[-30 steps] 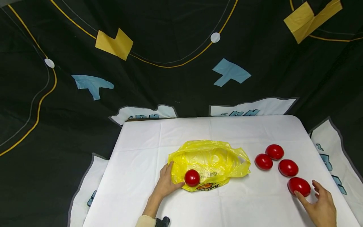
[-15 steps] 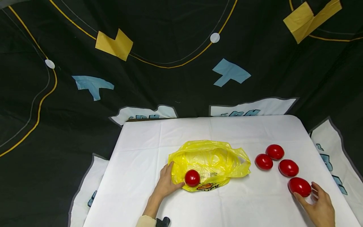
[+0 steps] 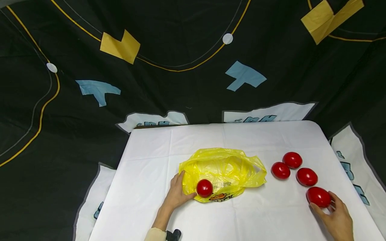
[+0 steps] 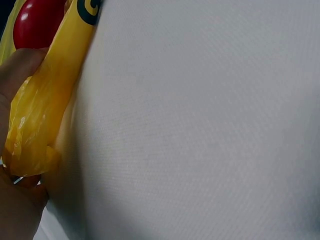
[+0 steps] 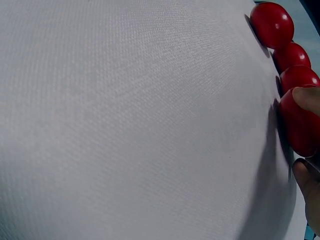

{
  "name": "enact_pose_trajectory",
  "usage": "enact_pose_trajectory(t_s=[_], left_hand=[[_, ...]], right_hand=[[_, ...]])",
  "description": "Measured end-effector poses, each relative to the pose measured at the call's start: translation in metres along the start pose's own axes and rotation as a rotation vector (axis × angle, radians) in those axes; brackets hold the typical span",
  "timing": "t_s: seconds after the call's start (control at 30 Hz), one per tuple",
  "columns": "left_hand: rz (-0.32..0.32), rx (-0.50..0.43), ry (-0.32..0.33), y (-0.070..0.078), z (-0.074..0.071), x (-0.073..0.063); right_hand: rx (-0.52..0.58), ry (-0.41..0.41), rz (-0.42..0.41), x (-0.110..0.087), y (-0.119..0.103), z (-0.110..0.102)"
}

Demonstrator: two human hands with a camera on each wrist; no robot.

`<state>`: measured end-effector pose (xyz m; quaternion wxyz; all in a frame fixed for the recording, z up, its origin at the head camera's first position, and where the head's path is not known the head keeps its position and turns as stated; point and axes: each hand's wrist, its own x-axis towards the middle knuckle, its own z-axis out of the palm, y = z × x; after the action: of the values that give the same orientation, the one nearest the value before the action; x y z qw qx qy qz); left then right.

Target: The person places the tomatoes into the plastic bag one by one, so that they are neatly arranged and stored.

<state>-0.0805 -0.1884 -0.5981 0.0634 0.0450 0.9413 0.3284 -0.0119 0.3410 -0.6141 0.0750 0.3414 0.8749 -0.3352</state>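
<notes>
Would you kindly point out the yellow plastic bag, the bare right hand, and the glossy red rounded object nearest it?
Yellow plastic bag [image 3: 223, 169]: head view, on its crinkled middle.
Bare right hand [image 3: 337, 216]: head view, on the middle of the hand.
Glossy red rounded object [image 3: 318, 196]: head view, on its upper surface.

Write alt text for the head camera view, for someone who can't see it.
A person's right hand grips a glossy red ball on a white-covered table, with three more red balls beyond it, while the left hand holds the left edge of a crumpled yellow plastic bag. Another red ball shows against the bag near that hand.
</notes>
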Motion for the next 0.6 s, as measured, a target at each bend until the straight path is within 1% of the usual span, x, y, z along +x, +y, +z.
enact_pose_trajectory(t_s=[0.27,0.5,0.6], left_hand=[[-0.003,0.003,-0.004,-0.0002,-0.0001,0.0003],[0.019,-0.001,0.015,-0.0011,0.0003,0.0005],[0.015,-0.005,0.014,-0.0008,0.0001,0.0000]], right_hand=[[0.009,0.005,0.004,-0.0058,-0.0082,-0.0030],[0.002,0.007,-0.001,-0.0065,-0.0090,-0.0035],[-0.001,0.006,0.005,-0.0063,-0.0096,-0.0036]])
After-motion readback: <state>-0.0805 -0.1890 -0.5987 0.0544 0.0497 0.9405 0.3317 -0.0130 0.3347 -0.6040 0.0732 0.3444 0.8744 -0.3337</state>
